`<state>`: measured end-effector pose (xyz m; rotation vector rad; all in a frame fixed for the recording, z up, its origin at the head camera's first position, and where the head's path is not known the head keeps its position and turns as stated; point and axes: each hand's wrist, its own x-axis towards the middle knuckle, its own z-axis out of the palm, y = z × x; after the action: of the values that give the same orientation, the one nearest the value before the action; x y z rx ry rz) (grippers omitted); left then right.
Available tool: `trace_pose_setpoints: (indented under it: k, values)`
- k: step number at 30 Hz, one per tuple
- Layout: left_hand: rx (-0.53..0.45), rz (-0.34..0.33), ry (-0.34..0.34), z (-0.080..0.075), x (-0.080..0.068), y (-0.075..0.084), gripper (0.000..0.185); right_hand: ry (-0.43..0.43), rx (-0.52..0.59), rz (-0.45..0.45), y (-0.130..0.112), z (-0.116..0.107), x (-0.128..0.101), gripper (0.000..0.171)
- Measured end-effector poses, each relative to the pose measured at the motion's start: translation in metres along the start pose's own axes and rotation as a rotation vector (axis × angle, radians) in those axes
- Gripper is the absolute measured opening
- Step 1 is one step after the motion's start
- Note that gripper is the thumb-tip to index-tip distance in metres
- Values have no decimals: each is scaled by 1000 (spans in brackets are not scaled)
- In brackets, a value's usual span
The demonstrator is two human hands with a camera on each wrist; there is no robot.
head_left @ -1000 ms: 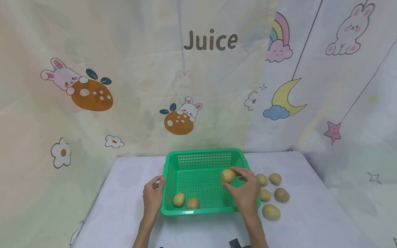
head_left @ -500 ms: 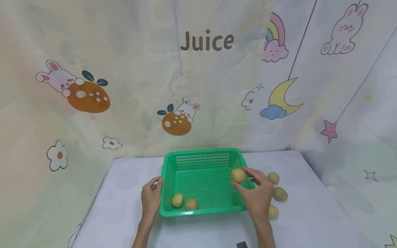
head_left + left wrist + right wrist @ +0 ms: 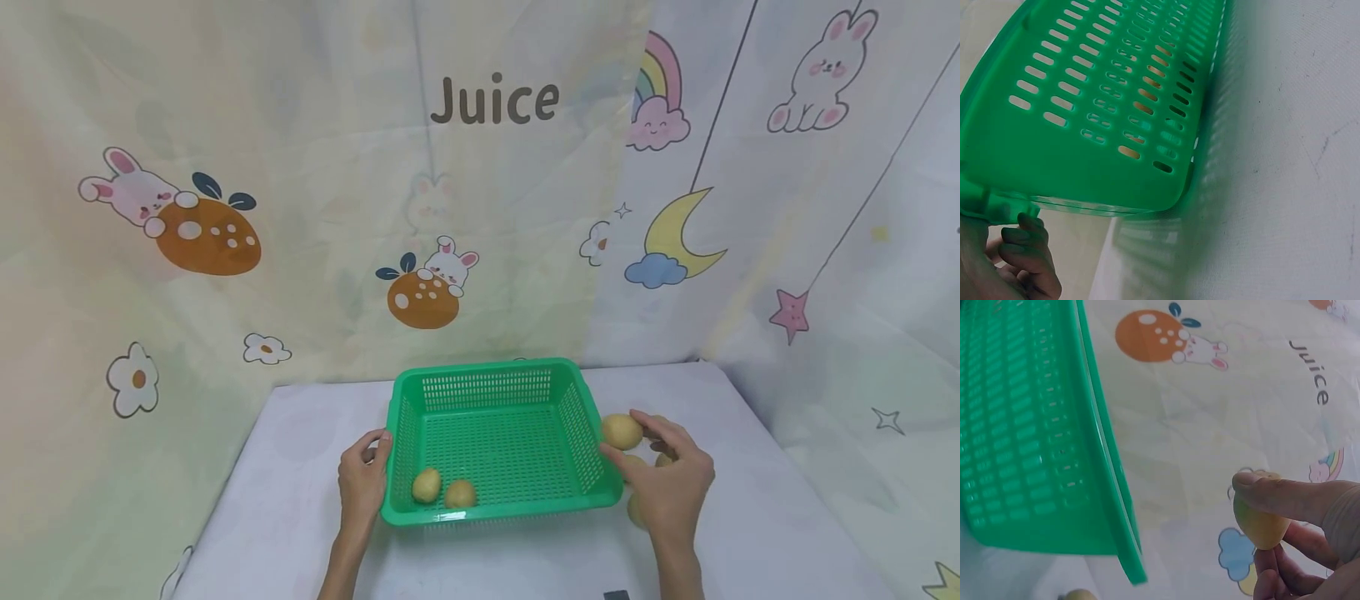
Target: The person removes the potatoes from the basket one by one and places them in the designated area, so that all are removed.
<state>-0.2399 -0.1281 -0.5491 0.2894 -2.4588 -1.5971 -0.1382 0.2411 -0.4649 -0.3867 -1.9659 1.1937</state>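
Observation:
A green plastic basket point(image 3: 495, 450) with slotted walls stands on the table. Two potatoes, one a yellow potato point(image 3: 427, 486) and the other a browner potato point(image 3: 461, 494), lie in its near left corner. My left hand point(image 3: 363, 479) grips the basket's left rim; the left wrist view shows its curled fingers point(image 3: 1029, 256) at the rim. Just beyond the right rim, my right hand point(image 3: 671, 483) pinches a potato point(image 3: 622, 432) between thumb and fingers. In the right wrist view the held potato point(image 3: 1261, 519) is apart from the basket wall.
Several potatoes lie on the table right of the basket, mostly hidden behind my right hand; one potato point(image 3: 638, 510) shows partly below it. A small dark object point(image 3: 617, 595) is at the bottom edge. A printed curtain point(image 3: 510, 250) hangs behind the white table point(image 3: 315, 433).
My right hand has carried the potato rightward, from above the basket's inside to outside its right rim. My left hand stays on the left rim. The head view has shifted slightly.

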Motion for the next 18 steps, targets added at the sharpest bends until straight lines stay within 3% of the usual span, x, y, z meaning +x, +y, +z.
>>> trace_pose_setpoints:
  k: [18]
  values:
    - [-6, 3, -5, 0, -1, -1, 43, 68, -109, 63, 40, -33, 10, 62]
